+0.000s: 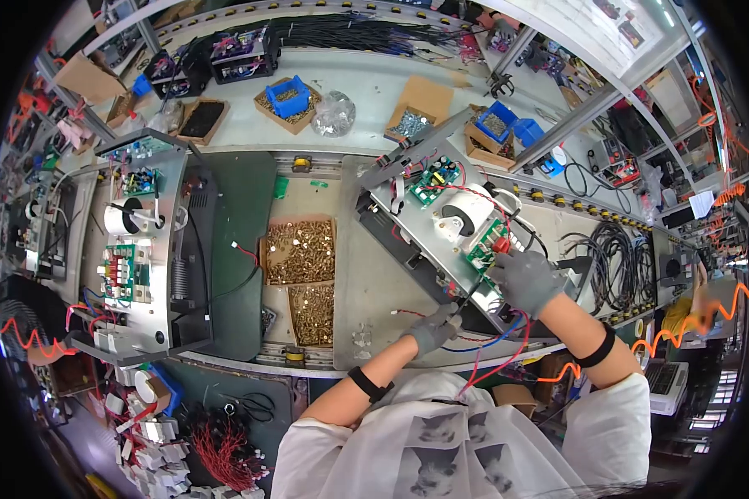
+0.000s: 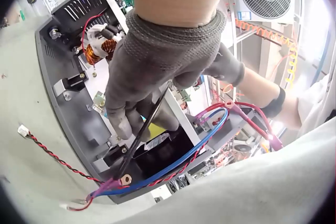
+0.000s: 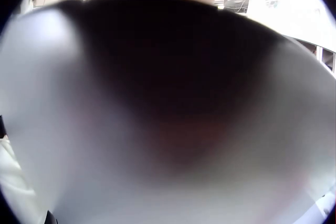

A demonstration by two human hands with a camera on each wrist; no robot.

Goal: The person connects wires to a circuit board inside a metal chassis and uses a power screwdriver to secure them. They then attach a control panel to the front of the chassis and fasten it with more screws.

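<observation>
A metal chassis [image 1: 408, 218] sits at an angle on the bench, bearing a white ring-shaped coil [image 1: 468, 209] and green circuit boards. At its near edge my gloved left hand [image 1: 435, 329] grips a black cable [image 2: 148, 125], which runs down from between the fingers towards a ring terminal [image 2: 125, 180]. Blue wire [image 2: 173, 167] and a twisted red-black lead [image 2: 60, 160] pass below that hand. My gloved right hand [image 1: 526, 281] is over the chassis's right side, fingertips beside red parts on a circuit board [image 1: 481, 254]; I cannot tell whether it grips something. The right wrist view is blocked by a dark blur.
Left of the chassis are two boxes of brass-coloured screws [image 1: 301, 252]. A second chassis [image 1: 146, 249] stands further left. Coiled black cables [image 1: 622, 270] lie to the right. Small-parts boxes and blue bins [image 1: 288, 98] line the back shelf. An orange coiled hose [image 1: 682, 328] hangs at right.
</observation>
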